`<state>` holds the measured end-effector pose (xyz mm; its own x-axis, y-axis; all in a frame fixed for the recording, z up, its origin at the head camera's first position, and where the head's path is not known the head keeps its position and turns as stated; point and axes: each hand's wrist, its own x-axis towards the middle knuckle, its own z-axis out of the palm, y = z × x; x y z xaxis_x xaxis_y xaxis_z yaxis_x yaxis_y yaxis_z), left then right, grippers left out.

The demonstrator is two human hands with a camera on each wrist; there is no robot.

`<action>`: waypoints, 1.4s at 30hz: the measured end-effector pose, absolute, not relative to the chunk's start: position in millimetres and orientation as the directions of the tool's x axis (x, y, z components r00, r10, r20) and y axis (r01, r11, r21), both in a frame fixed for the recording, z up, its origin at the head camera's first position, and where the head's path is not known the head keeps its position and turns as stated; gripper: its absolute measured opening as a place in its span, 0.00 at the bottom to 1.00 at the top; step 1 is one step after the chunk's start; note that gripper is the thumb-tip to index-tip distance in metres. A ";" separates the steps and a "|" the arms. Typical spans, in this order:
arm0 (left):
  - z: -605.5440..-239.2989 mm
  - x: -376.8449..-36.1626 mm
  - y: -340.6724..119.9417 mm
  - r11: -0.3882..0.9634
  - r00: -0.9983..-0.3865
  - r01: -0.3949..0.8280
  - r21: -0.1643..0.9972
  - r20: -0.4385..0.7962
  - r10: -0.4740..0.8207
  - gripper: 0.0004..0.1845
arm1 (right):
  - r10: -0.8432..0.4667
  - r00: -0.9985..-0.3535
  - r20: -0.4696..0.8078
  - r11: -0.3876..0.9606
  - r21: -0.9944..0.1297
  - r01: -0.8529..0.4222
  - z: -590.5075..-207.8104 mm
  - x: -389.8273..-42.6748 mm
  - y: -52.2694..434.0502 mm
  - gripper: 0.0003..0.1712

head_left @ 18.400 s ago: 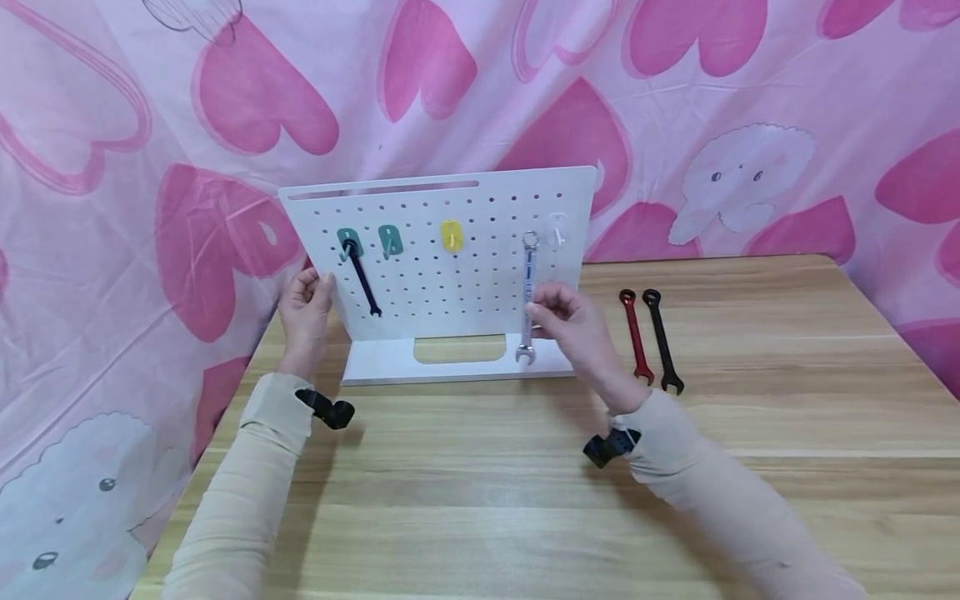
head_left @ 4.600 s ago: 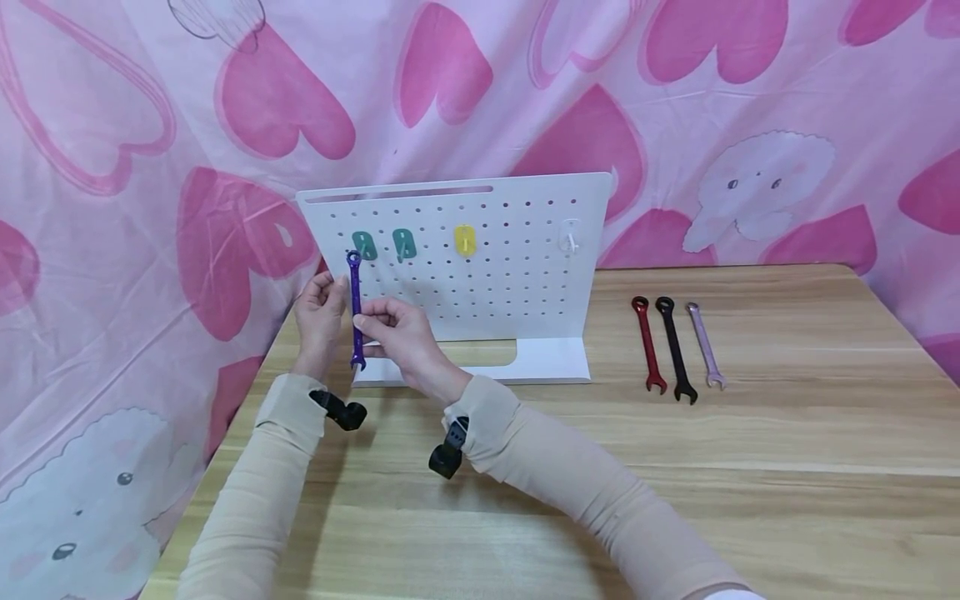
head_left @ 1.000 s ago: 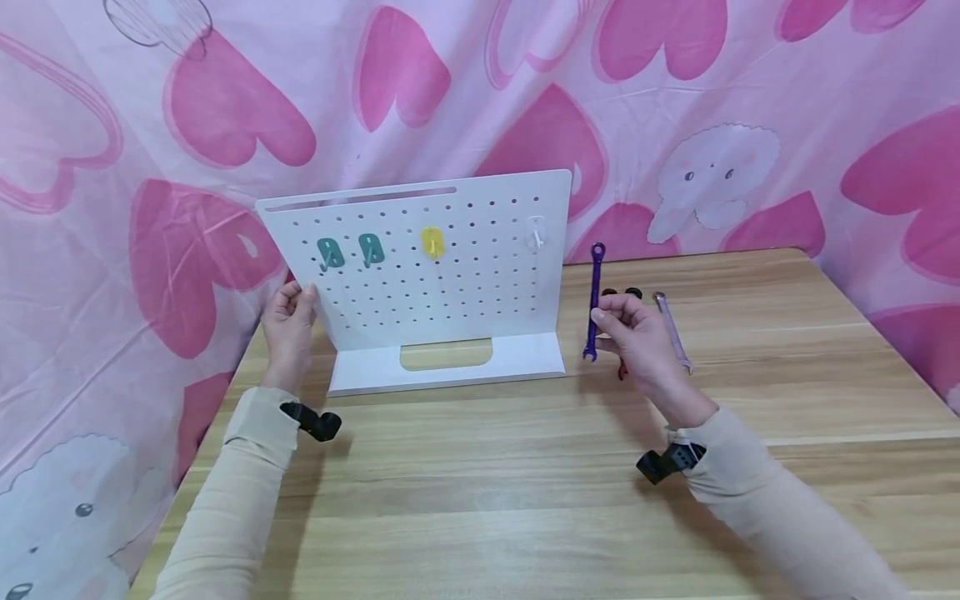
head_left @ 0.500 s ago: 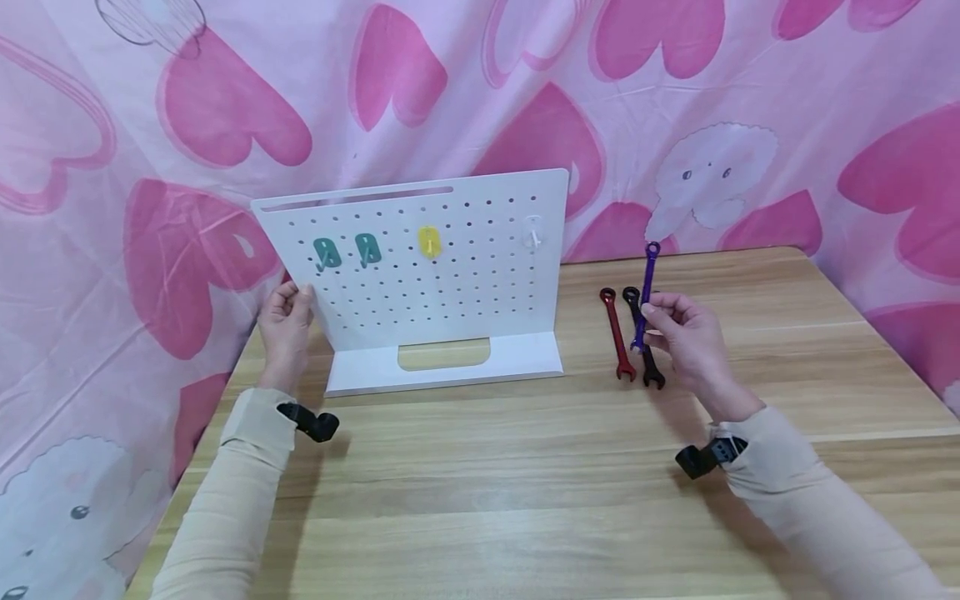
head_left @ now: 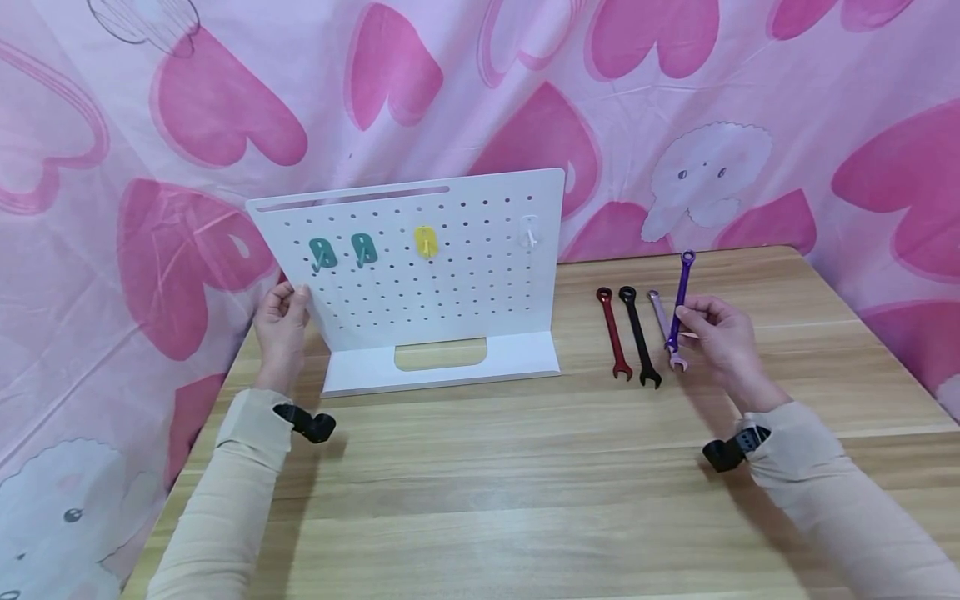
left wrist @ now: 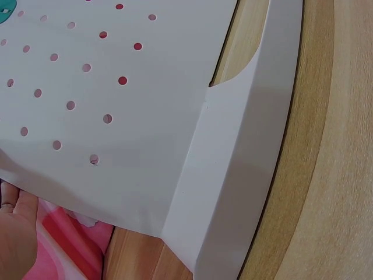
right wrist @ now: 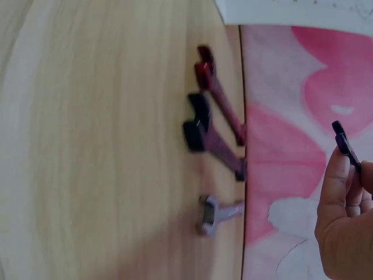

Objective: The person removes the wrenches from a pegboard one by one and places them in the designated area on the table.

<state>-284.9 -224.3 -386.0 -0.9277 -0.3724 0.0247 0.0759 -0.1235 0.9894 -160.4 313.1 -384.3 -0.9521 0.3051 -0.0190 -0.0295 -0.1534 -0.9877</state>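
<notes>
My right hand (head_left: 723, 337) pinches a purple combination wrench (head_left: 682, 292) between thumb and fingers, ring end up, above the table. Behind it in the head view, a lilac wrench (head_left: 660, 313) lies on the table, partly covered. To its left lie a black wrench (head_left: 639, 333) and a red wrench (head_left: 614, 333), roughly side by side. A white pegboard stand (head_left: 480, 292) stands left of them. My left hand (head_left: 281, 329) grips its left edge; in the left wrist view, the hand (left wrist: 17, 233) is at the lower left and the board hides some fingers.
Two green hooks (head_left: 322, 252), a yellow hook (head_left: 426, 242) and a clear hook (head_left: 529, 232) sit on the board, nothing hanging from them. The wooden table (head_left: 465, 483) reaches back to a pink heart-patterned cloth (head_left: 405, 75).
The purple wrench, earlier hung on the leftmost green hook, came off and moved right past the red and black wrenches. The shiny wrench once held near the clear hook apparently lies on the table.
</notes>
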 end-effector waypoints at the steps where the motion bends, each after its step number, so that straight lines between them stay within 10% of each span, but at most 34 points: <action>1: -386.0 -285.0 -224.2 -0.124 -0.927 0.076 0.989 0.024 -0.373 0.11 | 0.305 -0.952 -0.021 -0.151 -0.988 -0.026 -385.2 -160.4 315.5 0.06; 42: -386.4 -283.7 -225.1 -0.106 -0.935 0.078 0.991 0.036 -0.354 0.15 | 0.250 -0.935 -0.252 0.222 -0.925 0.308 -414.1 -186.3 377.0 0.05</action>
<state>-283.7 -225.1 -386.4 -0.9347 -0.3536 0.0356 0.0780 -0.1064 0.9913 -186.3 377.0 -414.1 -0.9351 0.2496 -0.2517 0.3082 0.2217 -0.9251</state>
